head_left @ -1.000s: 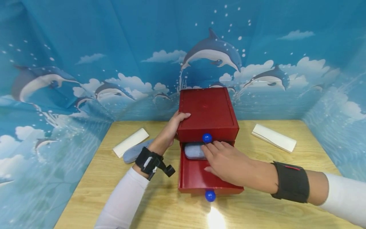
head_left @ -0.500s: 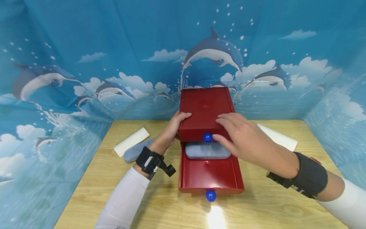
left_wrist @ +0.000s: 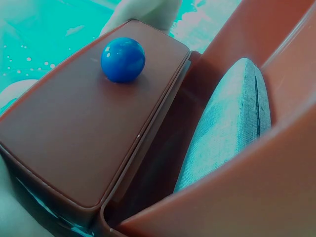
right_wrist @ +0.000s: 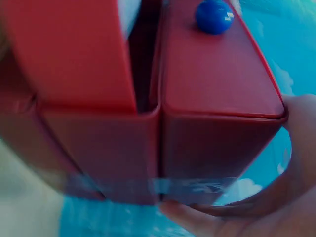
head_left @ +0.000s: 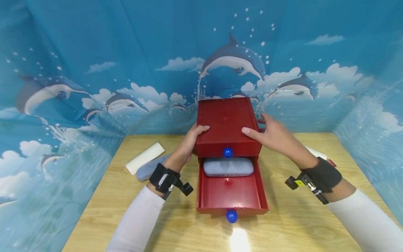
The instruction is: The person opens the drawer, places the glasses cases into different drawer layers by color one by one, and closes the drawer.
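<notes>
A red drawer cabinet stands mid-table with its lower drawer pulled out. At the back of that drawer lies a blue-grey fabric glasses case, partly under the shut upper drawer; the left wrist view shows one end of the case behind the drawer wall. My left hand grips the cabinet's left side, thumb on top. On the other side my right hand holds the right edge, thumb over the top and fingers against the side wall. Blue ball knobs mark both drawer fronts.
Left of the cabinet, a white flat folded-looking item lies beside a second blue-grey case, partly behind my left wrist. Another white item shows past my right forearm. A dolphin-print curtain hangs behind the wooden table.
My right hand has left the glasses case in the lower drawer, risen past the upper knob and taken hold of the cabinet's right edge. The left hand stays put.
</notes>
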### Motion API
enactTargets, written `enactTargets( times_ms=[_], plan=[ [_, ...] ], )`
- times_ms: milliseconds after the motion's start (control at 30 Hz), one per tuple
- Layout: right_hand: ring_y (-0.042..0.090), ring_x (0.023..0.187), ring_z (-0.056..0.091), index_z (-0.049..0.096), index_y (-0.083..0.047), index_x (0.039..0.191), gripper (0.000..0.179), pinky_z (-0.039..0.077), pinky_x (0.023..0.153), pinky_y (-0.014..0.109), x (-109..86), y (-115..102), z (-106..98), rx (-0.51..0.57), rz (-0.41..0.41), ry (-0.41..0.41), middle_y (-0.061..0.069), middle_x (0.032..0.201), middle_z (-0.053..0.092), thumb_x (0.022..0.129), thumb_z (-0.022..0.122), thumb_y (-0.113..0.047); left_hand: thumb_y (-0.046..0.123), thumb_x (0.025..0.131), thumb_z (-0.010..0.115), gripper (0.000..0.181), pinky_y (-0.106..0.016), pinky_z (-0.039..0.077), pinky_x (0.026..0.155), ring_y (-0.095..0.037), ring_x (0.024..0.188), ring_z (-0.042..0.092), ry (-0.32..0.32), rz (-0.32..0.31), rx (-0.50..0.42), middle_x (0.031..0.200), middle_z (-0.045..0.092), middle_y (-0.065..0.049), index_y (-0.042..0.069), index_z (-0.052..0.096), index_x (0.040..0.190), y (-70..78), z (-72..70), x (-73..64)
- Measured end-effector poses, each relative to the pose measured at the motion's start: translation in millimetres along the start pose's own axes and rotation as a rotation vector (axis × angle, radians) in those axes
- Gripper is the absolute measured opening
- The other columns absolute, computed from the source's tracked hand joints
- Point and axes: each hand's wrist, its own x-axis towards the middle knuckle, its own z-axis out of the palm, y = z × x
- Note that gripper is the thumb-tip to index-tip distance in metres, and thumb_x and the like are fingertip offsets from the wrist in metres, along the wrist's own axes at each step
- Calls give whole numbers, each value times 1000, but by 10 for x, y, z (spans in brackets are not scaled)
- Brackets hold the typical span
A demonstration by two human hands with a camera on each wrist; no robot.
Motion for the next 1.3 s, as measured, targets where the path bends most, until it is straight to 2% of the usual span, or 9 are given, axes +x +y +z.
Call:
enactTargets(
  times_ms=[100, 233, 367, 533, 700, 867, 1067, 1200, 1300],
  plan=[
    [43, 132, 60, 18, -1, 164, 99, 56, 101, 57, 63, 75, 17, 205, -10, -151, 27, 155, 48, 99, 52, -67, 54, 97, 54, 70, -41, 60, 76, -28, 107, 68, -5, 8, -11, 138, 58, -11, 34, 28, 159, -6, 4, 6],
    [31, 117, 70, 31, -9, 158, 72, 61, 94, 50, 93, 168, 51, 467, -31, -323, 22, 145, 58, 105, 51, -52, 54, 97, 54, 70, -41, 60, 77, -28, 107, 68, -12, 11, -16, 137, 58, -11, 34, 28, 159, -18, 12, 3],
    [30, 121, 66, 28, -14, 160, 70, 61, 93, 51, 87, 197, 89, 543, -6, -383, 20, 150, 52, 105, 49, -52, 54, 98, 55, 70, -41, 61, 78, -28, 106, 68, -16, 5, -22, 138, 57, -11, 36, 27, 159, -38, 12, 4],
    [39, 134, 55, 21, -19, 163, 75, 62, 91, 53, 90, 165, 145, 570, 28, -398, 19, 157, 42, 104, 47, -56, 54, 97, 55, 72, -42, 61, 78, -28, 107, 68, -14, -11, -29, 140, 57, -12, 38, 26, 161, -60, -27, 4],
    [42, 134, 53, 17, -19, 164, 78, 62, 90, 54, 101, 135, 196, 587, 58, -373, 21, 156, 42, 103, 47, -57, 56, 97, 52, 73, -48, 61, 78, -33, 115, 65, -31, 25, -4, 144, 54, -12, 41, 23, 162, -106, -92, -36],
    [39, 130, 57, 17, -18, 164, 80, 62, 88, 53, 107, 124, 231, 588, 75, -351, 22, 153, 46, 102, 46, -59, 60, 101, 43, 69, -51, 56, 89, -37, 131, 56, -90, 76, -11, 155, 44, -10, 43, 20, 163, -200, -161, -136],
    [41, 134, 52, 10, -16, 166, 83, 62, 89, 53, 78, 148, 223, 576, 75, -337, 24, 154, 43, 103, 42, -61, 59, 102, 42, 70, -57, 55, 96, -41, 143, 50, -159, 94, -12, 164, 37, -9, 41, 16, 165, -244, -225, -187],
    [41, 134, 52, 10, -14, 166, 83, 62, 89, 53, 47, 161, 211, 579, 80, -313, 24, 154, 42, 104, 40, -60, 55, 105, 41, 71, -61, 49, 108, -40, 146, 48, -188, 89, 55, 168, 32, -7, 33, 15, 167, -232, -303, -232],
    [39, 131, 54, 13, -13, 165, 82, 62, 88, 51, 50, 146, 220, 586, 86, -302, 24, 152, 44, 104, 40, -60, 54, 107, 40, 70, -62, 43, 115, -40, 147, 46, -180, 96, 165, 170, 31, -7, 27, 17, 167, -243, -405, -305]
  ],
)
